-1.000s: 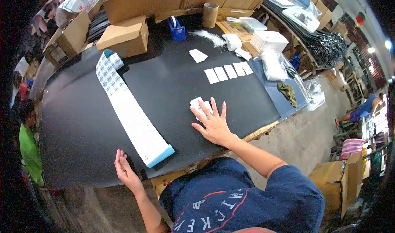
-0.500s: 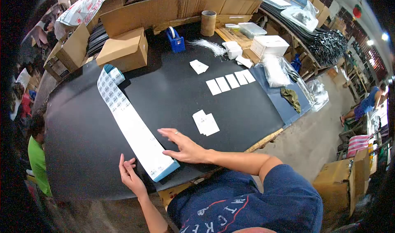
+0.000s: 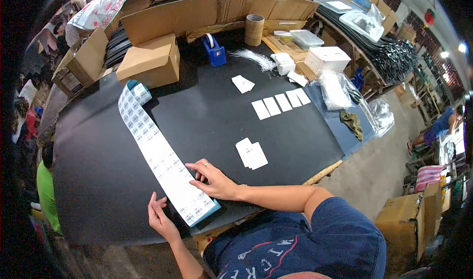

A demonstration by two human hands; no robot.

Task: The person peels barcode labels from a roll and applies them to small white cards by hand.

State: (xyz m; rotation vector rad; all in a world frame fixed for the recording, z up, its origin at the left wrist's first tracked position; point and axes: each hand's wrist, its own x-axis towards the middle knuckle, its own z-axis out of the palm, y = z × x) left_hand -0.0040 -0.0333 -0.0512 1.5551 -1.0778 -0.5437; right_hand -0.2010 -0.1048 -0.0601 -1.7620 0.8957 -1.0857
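A long strip of printed labels lies across the black table top, its far end curled over beside a cardboard box. My right hand rests at the strip's right edge near its close end, fingers apart and slightly bent, holding nothing. On the left of the strip, my left hand is open above the table, palm partly turned toward the strip, with nothing in it. To the right of the strip sits a small stack of white cards. Farther back are a row of white cards and another small pile.
The cardboard box, a blue tape dispenser and a brown cardboard tube stand along the back of the table. A white box and plastic bags are at right. People are partly visible at both sides.
My right hand has moved slightly left and its fingers are more bent, now closer to the strip. The whole view has shifted a little. More print shows on the strip's near part.
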